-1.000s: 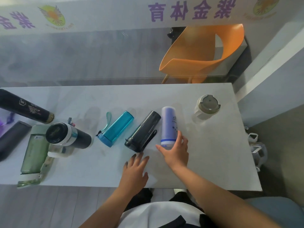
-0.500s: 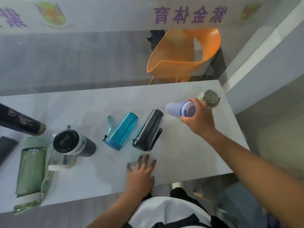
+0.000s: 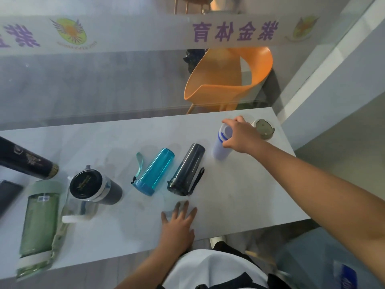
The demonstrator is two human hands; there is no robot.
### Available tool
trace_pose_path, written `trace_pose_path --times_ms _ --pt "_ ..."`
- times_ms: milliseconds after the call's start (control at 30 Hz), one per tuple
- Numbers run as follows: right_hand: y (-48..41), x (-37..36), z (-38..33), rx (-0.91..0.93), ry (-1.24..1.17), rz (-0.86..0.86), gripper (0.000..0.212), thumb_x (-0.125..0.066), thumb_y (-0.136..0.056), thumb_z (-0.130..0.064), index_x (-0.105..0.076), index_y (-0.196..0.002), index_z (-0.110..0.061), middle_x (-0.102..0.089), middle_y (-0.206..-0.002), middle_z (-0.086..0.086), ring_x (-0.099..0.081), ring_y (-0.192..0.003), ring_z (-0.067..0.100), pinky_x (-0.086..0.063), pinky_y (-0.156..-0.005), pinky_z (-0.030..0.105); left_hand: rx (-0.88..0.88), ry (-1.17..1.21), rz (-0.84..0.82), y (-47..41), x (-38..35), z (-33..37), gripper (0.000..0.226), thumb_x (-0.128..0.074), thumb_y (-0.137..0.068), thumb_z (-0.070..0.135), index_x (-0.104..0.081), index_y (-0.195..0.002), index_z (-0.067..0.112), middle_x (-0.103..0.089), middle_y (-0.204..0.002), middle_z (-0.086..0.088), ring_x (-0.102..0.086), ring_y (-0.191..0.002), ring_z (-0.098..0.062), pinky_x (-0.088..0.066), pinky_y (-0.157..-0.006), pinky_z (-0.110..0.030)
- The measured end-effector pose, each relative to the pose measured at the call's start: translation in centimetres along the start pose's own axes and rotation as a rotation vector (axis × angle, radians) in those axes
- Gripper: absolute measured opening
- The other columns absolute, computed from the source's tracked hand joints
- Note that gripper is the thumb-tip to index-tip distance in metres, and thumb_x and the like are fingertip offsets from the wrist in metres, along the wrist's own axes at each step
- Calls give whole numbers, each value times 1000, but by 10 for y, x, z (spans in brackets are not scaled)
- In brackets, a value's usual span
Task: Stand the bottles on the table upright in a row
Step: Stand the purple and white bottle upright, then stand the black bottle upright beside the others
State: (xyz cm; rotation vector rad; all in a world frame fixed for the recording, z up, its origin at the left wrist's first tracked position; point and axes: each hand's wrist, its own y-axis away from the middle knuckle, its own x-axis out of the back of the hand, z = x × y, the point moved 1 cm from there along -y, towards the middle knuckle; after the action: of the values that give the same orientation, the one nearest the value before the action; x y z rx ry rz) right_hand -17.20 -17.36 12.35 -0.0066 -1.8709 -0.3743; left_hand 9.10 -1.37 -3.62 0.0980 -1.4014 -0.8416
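My right hand [image 3: 239,135] grips the top of a lavender bottle [image 3: 220,149] that stands upright on the white table [image 3: 239,197], beside an upright beige cup [image 3: 264,130] at the far right. Flat on the table near its front edge rests my left hand [image 3: 179,222], fingers spread, holding nothing. A smoky black bottle [image 3: 186,170] and a clear blue bottle [image 3: 155,171] lie on their sides in the middle. Further left lie a black-lidded flask [image 3: 95,187], a green bottle [image 3: 38,232] and a dark printed flask [image 3: 25,161].
A glass wall with a printed band runs along the table's far edge. Behind it stands an orange chair [image 3: 229,80]. A dark flat object [image 3: 8,195] sits at the left edge. A clear bottle [image 3: 78,211] lies under the black-lidded flask.
My right hand lifted the lavender bottle from its side, carried it right and back, and set it upright next to the beige cup. My left hand stayed flat on the table.
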Motion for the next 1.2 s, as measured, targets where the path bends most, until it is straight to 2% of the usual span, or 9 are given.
trace_pose_path --times_ms 267,367,467,533,600,667,767,1000,1200 --pt "9 -6 9 49 -87 82 80 -72 -75 -36 -35 -145 -28 -38 -146 9 -42 -126 34 -44 -96 44 38 87 -17 6 13 4 75 -51 -94 39 -4 -153 43 8 -164 7 11 -151 -20 4 -117 -64" --pt "41 -11 9 143 -134 256 72 -69 -75 -43 -40 -138 -23 -43 -141 8 -41 -127 34 -39 -102 47 173 267 14 14 33 6 63 -52 -94 45 -24 -150 40 -26 -160 5 -24 -146 -21 -22 -116 -51" --pt "91 -35 10 222 -237 308 68 -63 -75 -46 -45 -135 -21 -48 -137 7 -44 -125 29 -39 -101 46 361 454 213 27 62 6 39 -54 -92 51 -56 -126 31 -64 -122 8 -58 -103 -12 -47 -85 -26" --pt "116 -64 14 226 -247 277 68 -58 -74 -49 -47 -136 -22 -51 -135 5 -47 -121 26 -41 -100 44 416 527 344 30 79 8 39 -59 -90 50 -58 -122 28 -63 -117 6 -56 -95 -8 -44 -75 -19" --pt "126 -97 22 167 -207 142 72 -55 -74 -54 -44 -140 -26 -49 -139 3 -45 -127 24 -38 -104 42 407 563 454 21 86 7 58 -67 -86 48 -47 -136 25 -55 -133 2 -53 -113 -12 -48 -89 -25" --pt "126 -128 35 72 -83 -101 79 -55 -79 -58 -29 -149 -31 -33 -153 3 -29 -141 23 -25 -112 40 394 591 443 2 85 7 86 -72 -81 50 -28 -150 23 -39 -150 -1 -39 -134 -19 -40 -109 -36" --pt "121 -156 54 30 64 -284 84 -53 -82 -60 -12 -152 -37 -10 -162 4 -9 -147 26 -14 -116 46 448 638 337 -30 76 11 103 -77 -76 52 -15 -154 24 -32 -154 -3 -33 -138 -22 -34 -114 -41" --pt "113 -166 71 61 112 -322 85 -52 -84 -58 -4 -152 -40 -1 -163 4 0 -148 28 -9 -115 51 482 728 405 -46 70 14 81 -84 -71 33 -41 -138 25 -55 -131 -1 -54 -111 -19 -50 -97 -40" --pt "108 -165 79 75 116 -338 81 -54 -83 -53 -10 -150 -41 1 -162 1 1 -148 27 -9 -114 53 337 808 645 -34 131 20 76 -86 -69 32 -44 -133 30 -54 -126 6 -53 -112 -15 -50 -96 -37"
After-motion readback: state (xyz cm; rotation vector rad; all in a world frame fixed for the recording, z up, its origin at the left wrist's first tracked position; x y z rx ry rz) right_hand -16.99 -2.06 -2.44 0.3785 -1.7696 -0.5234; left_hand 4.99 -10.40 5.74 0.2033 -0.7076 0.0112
